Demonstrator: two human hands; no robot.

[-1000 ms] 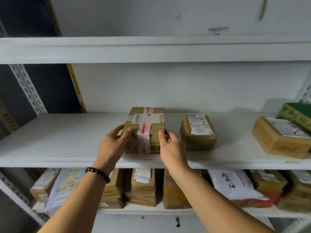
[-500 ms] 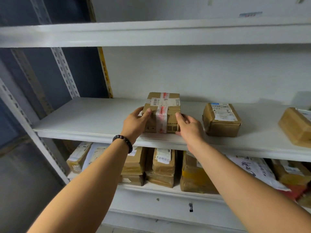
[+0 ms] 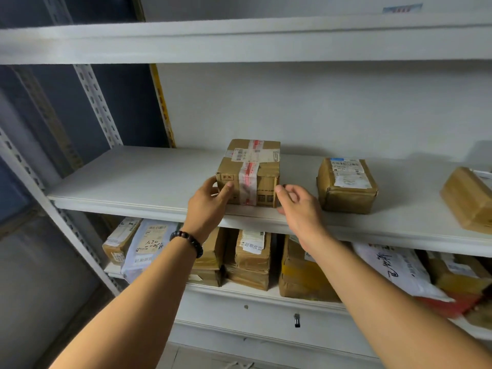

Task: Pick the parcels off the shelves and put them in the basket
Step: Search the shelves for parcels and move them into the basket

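Observation:
A brown cardboard parcel (image 3: 250,166) with a white label and red-and-white tape sits near the front of the middle shelf (image 3: 133,179). My left hand (image 3: 210,206), with a dark bead bracelet on the wrist, pinches the parcel's front left corner, thumb on the front face and fingers round the left side. My right hand (image 3: 300,209) hovers at the front right corner with loosely curled fingers, the index fingertip just touching the edge. No basket is in view.
A second brown parcel (image 3: 346,187) and a third (image 3: 468,198) lie further right on the same shelf. The lower shelf holds several boxes (image 3: 253,259) and a white mailer bag (image 3: 394,267). A perforated steel upright (image 3: 98,107) stands left; another shelf (image 3: 239,41) runs overhead.
The view has shifted left and closer. My right hand has loosened from the parcel's right side to a fingertip touch; my left hand has slid down to the front left corner.

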